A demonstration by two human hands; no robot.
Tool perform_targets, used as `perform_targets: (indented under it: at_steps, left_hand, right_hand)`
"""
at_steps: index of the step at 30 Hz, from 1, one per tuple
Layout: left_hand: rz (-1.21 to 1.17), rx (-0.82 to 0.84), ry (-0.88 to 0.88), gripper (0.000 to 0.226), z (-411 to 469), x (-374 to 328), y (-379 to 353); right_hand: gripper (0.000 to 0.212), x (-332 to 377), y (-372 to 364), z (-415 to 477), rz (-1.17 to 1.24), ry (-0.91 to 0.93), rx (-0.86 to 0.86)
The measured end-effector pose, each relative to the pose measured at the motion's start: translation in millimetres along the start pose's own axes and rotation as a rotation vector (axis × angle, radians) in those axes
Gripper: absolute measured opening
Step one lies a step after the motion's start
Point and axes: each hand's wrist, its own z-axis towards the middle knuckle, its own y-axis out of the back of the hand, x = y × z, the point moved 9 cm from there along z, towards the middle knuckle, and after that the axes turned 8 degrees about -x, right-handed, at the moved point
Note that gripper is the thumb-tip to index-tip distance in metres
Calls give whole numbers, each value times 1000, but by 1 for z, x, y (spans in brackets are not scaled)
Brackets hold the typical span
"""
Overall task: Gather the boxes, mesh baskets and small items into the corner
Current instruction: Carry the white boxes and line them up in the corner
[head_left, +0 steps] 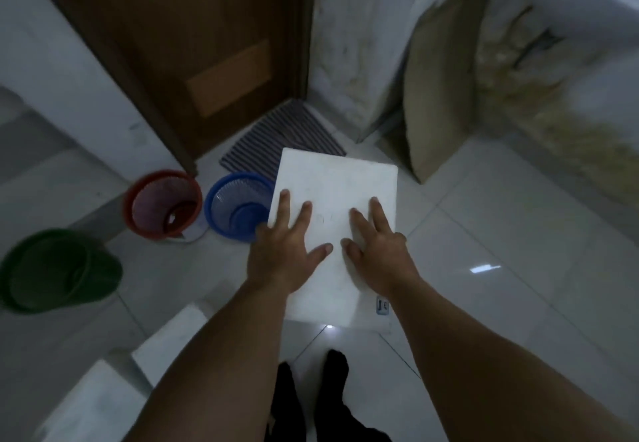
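Both forearms reach forward and down, palms turned under. The left hand (pixel 287 244) and right hand (pixel 378 244) lie flat, side by side, fingers (pixel 305 210) straight and spread, gripping nothing and pressing on the top of a white box (pixel 340 179). The box stretches beyond the fingertips toward a striped mat (pixel 276 137) and a brown door (pixel 207 44). Just left of the left fingers sits a blue mesh basket (pixel 235 210), its rim partly behind the box; further left is a red basket (pixel 162 203), then a green one (pixel 58 269). Below the left wrist lie two more white boxes (pixel 169 341). Beyond the right fingers a tan sack (pixel 435 96) leans in the corner.
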Motion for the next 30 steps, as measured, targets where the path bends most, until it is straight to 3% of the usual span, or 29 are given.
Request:
perform_targets:
  at_steps: [6,12,20,30]
  left_hand:
    - [31,-36,-200,85,-1,-120,92]
    - [13,-66,-401,86,5,-267,115]
    - [57,-114,-625,83,-8,-497,88]
    - [73,-43,-935,84,-29,-754,11]
  right_hand:
    - [59,-46,138,-47,46,-136,-185]
    - [60,-143,233,-85,54,-279,-350]
    - [57,-331,322,-143,123,-493,-514]
    - [60,-559,384,-207,169,-788,-602]
